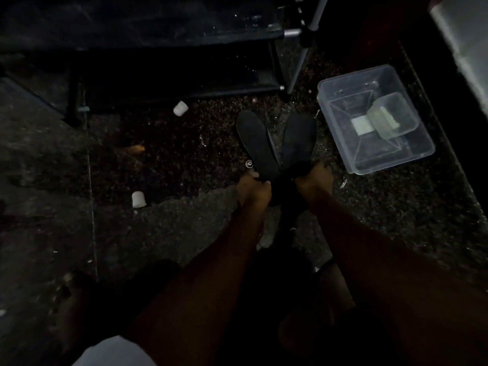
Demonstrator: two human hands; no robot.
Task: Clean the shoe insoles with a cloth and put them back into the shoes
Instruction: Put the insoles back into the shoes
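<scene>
We hold one flat black foam insole [257, 146] in our left hand [254, 190] and a second black insole [299, 141] in our right hand [314, 180]. Our fingers curl round each heel end. The toe ends fan apart toward 11 and 1 o'clock over the dark speckled stone floor [184, 154]. At 2 o'clock, just beside the second insole, sits a clear rectangular plastic tub [390, 165] with a smaller clear container [390, 114] inside it. A black shelf rack with grey metal tubes [184, 30] stands at 11 o'clock. One small white cylindrical cap [181, 108] lies at 10 o'clock and another white cap [138, 199] at 9 o'clock. A tiny round metal piece [248, 163] lies near the first insole.
</scene>
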